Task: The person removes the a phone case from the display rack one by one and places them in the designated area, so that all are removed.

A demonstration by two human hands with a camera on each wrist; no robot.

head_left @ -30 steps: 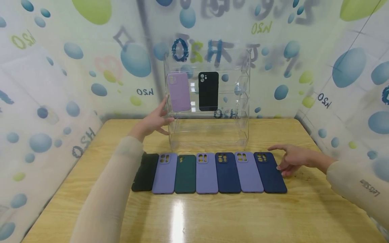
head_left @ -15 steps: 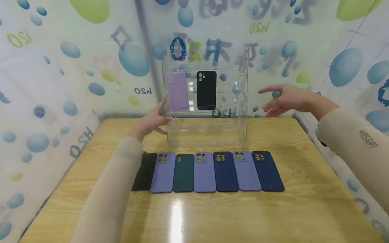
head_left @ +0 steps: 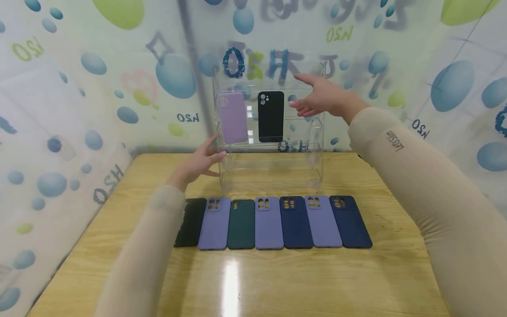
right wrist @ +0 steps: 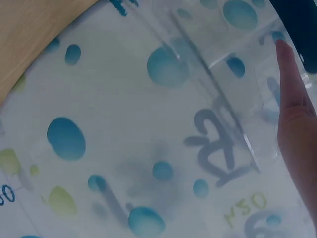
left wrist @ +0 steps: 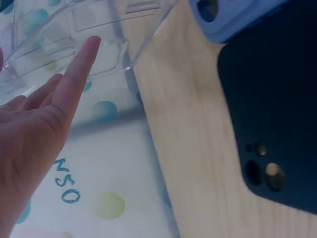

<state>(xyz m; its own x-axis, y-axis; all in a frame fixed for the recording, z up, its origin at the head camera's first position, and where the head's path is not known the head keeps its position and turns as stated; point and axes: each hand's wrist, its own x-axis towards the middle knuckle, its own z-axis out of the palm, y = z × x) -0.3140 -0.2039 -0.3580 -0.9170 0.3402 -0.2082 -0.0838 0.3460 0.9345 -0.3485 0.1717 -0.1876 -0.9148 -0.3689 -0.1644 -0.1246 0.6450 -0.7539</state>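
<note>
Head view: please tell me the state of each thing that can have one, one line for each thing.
Clear rack: upright on the table, two cases on its top shelf.
Lilac case: standing in the rack.
Black case: standing beside it.
Seven cases: flat in one row, backs up.
Left hand: open, at the rack's left side.
Right hand: open, raised at the top shelf.
</note>
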